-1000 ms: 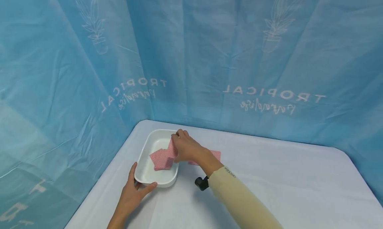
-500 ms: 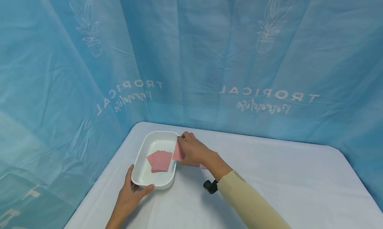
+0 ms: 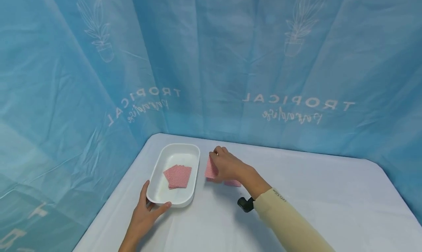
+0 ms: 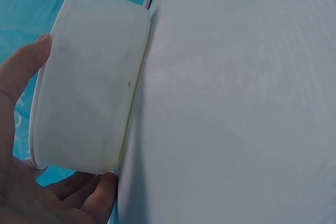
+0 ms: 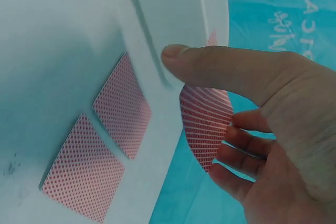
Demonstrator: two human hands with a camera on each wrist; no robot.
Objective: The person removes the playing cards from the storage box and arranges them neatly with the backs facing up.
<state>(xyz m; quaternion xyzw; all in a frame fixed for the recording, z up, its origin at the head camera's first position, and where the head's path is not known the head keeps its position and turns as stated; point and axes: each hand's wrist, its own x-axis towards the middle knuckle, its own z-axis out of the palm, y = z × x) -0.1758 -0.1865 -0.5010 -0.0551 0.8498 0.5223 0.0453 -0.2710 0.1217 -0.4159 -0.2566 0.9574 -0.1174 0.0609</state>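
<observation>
A white plastic tub (image 3: 176, 145) stands at the left of the table. My left hand (image 3: 141, 215) grips its near left corner; in the left wrist view the thumb lies at the rim and the fingers sit low against the wall. Inside the tub lies an overlapping fan of red-patterned playing cards (image 3: 178, 177). Right of the tub, my right hand (image 3: 228, 166) pinches a bent playing card (image 5: 206, 127) between thumb and fingers, above the table. Beneath it lie two red-backed cards or small piles, a nearer card (image 5: 84, 170) and a farther card (image 5: 123, 108), side by side.
A white cloth covers the table (image 3: 313, 193). Blue curtains (image 3: 224, 61) with white printing hang along the back and left edges. A black device (image 3: 245, 204) is at the right wrist, by the light sleeve (image 3: 290, 222).
My right hand has moved right, from over the tub to beside it, with a card in its fingers. The left hand keeps its hold on the tub, which stays in place.
</observation>
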